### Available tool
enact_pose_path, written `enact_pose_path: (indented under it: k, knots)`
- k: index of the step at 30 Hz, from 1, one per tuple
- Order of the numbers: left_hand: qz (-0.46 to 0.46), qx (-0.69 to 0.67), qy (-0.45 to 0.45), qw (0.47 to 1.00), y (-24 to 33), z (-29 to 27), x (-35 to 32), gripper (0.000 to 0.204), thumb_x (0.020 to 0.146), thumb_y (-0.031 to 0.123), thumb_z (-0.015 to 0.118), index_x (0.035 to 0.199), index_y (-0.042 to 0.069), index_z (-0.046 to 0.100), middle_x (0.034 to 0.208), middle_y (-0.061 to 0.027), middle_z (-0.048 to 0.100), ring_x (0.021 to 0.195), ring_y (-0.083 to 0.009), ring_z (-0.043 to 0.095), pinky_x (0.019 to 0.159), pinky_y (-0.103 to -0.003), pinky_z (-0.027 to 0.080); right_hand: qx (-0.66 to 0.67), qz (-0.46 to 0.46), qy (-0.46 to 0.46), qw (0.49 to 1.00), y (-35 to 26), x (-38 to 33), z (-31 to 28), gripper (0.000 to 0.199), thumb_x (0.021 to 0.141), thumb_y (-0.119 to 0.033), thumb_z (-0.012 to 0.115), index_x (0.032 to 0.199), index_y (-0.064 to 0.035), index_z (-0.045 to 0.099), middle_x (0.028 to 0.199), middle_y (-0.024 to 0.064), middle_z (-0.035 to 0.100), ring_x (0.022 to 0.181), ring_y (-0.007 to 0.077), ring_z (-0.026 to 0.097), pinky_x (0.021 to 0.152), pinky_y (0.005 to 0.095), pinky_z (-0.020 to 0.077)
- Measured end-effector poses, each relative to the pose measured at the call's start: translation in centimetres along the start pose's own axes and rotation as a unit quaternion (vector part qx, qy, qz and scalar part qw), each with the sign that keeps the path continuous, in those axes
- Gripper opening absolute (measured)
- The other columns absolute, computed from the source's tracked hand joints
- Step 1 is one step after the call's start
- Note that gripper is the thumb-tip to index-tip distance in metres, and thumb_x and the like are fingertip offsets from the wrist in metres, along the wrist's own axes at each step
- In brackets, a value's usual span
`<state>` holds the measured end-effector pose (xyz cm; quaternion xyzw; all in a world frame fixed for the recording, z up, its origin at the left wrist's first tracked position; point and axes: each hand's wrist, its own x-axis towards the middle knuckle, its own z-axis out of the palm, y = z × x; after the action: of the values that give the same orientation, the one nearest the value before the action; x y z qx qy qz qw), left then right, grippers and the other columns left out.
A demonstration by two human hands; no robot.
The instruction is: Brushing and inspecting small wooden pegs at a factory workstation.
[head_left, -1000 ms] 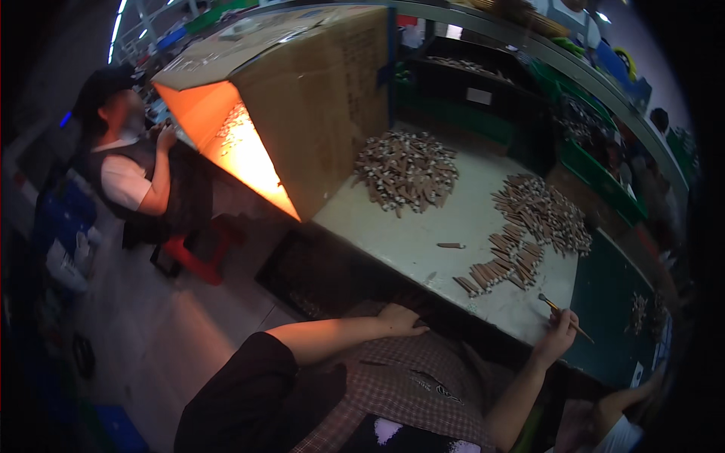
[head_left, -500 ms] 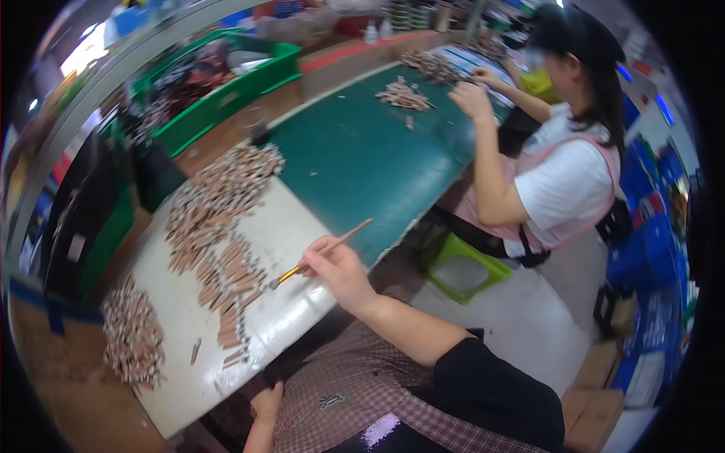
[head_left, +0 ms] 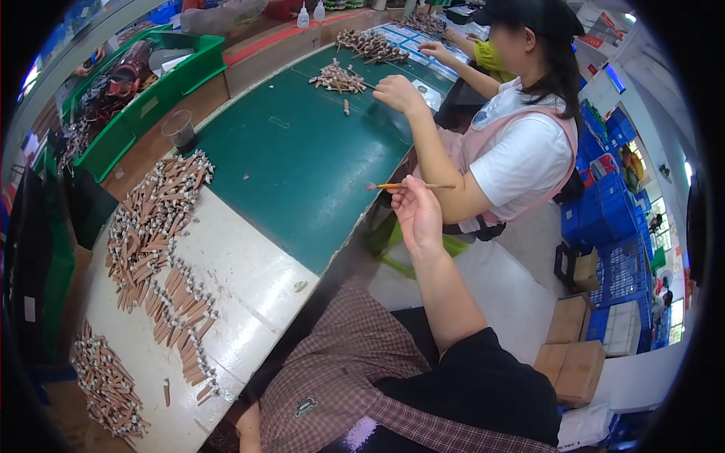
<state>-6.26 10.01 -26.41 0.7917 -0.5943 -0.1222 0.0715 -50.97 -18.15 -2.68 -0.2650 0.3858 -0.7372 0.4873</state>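
My right hand point(head_left: 418, 217) is raised past the front edge of the table, its fingers pinched round a thin paintbrush point(head_left: 390, 186). The brush lies nearly level, its bristles to the left and its wooden handle end to the right. Of my left arm point(head_left: 249, 429) only a short piece shows at the lower edge; its fingers are hidden by the table edge. On the white board point(head_left: 253, 260) lie a big heap of small brown sticks with whitish tips point(head_left: 155, 219), a row of them point(head_left: 181, 313) and a smaller heap point(head_left: 106, 385). One stick point(head_left: 167, 392) lies alone.
A co-worker point(head_left: 521, 151) sits at the right by the green tabletop point(head_left: 279, 151), near more stick piles point(head_left: 337, 79). A clear plastic cup point(head_left: 180, 130) stands behind the large heap. A green crate point(head_left: 151, 98) is at the back left, a green stool point(head_left: 393, 245) below the table.
My right hand has moved right and up, away from the row of sticks, and turned so the brush lies nearly level. The view has swung to the right.
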Motion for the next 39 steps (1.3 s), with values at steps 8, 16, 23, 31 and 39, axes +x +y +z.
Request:
enact_pose_path:
  k: [8,16,23,31,39]
  knots:
    - [-0.111,-0.317,0.032,0.941,-0.4,-7.9,-3.3,0.048,0.084,0.016,0.063,0.122,-0.008,0.045,0.119,-0.0246,0.053,0.111,-0.0363,0.049,0.098,-0.04,0.035,0.009,0.058,-0.054,0.997,2.6,-3.3,3.9,0.011,0.09,-0.017,0.056,0.088,-0.0062,0.054,0.079,0.0053,0.061,0.071,0.0116,0.057,0.066,0.0244,0.045]
    - [0.059,-0.577,-0.161,0.799,-4.5,-26.8,-15.3,0.059,0.091,0.031,0.053,0.137,0.001,0.032,0.139,-0.0196,0.036,0.128,-0.031,0.035,0.101,-0.043,0.033,-0.037,0.044,-0.152,0.987,7.4,-7.2,9.6,0.01,0.089,-0.015,0.056,0.09,-0.0053,0.055,0.079,0.0048,0.059,0.069,0.0123,0.056,0.065,0.0238,0.0449]
    - [0.142,-0.751,0.305,0.568,-16.0,-28.0,-23.1,0.063,0.087,0.01,0.058,0.138,-0.002,0.025,0.094,-0.0084,0.05,0.08,-0.0132,0.048,0.067,-0.027,0.041,-0.091,0.096,-0.191,0.973,6.8,-9.2,10.0,0.022,0.093,-0.022,0.047,0.097,-0.0038,0.058,0.089,0.0078,0.06,0.084,0.0182,0.058,0.067,0.0403,0.0543]
    - [-0.273,-0.435,0.319,0.796,-24.6,-32.8,-21.4,0.034,0.077,0.008,0.052,0.11,0.002,0.053,0.062,0.0001,0.049,0.051,-0.0091,0.043,0.047,-0.023,0.035,-0.095,0.038,-0.24,0.965,11.2,-4.1,9.0,0.022,0.091,-0.019,0.054,0.096,0.0009,0.06,0.085,0.0058,0.062,0.073,0.0093,0.055,0.064,0.0194,0.0416]
    - [-0.339,-0.421,0.238,0.807,-29.5,-34.3,-14.6,0.011,0.076,0.02,0.058,0.071,0.011,0.058,0.064,0.0011,0.052,0.056,-0.0094,0.046,0.052,-0.026,0.04,-0.133,0.004,-0.23,0.964,9.7,-7.3,10.3,0.018,0.091,-0.02,0.056,0.091,-0.0017,0.058,0.08,0.0045,0.061,0.067,0.0073,0.054,0.061,0.0176,0.0432]
